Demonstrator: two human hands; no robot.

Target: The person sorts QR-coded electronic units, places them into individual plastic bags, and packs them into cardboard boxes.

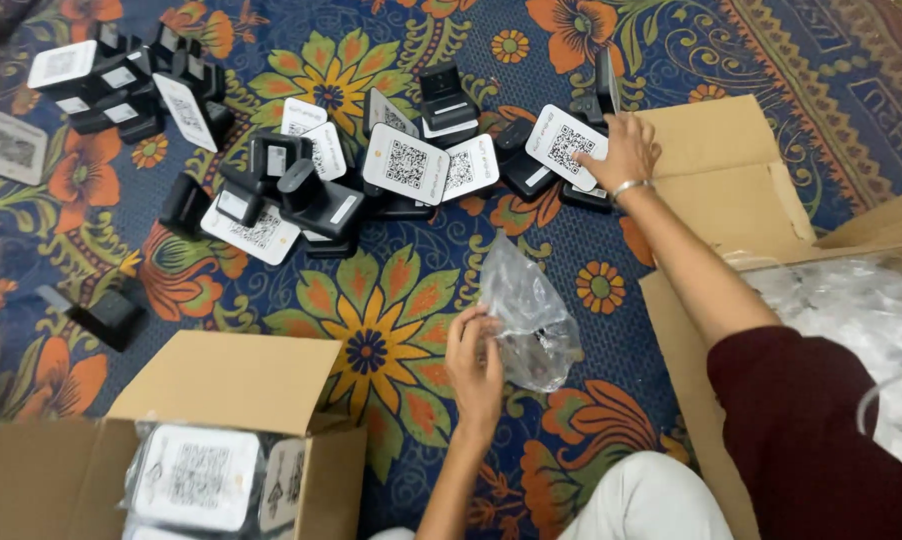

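Note:
My left hand (474, 362) grips the edge of a crumpled clear plastic bag (529, 320) that lies on the patterned carpet. My right hand (623, 150), with a thin bangle at the wrist and a maroon sleeve further up, reaches far forward. It rests on a black stand device with a white square code card (563, 142) at the right end of a pile. Several similar black devices with white cards (406, 165) lie scattered across the carpet beyond my hands.
An open cardboard box (221, 385) at the lower left holds bagged devices. A second open carton (716, 165) at the right holds clear plastic bags (861, 305). One black device (106, 315) lies alone at the left. My pale trouser knee (641, 500) shows at the bottom.

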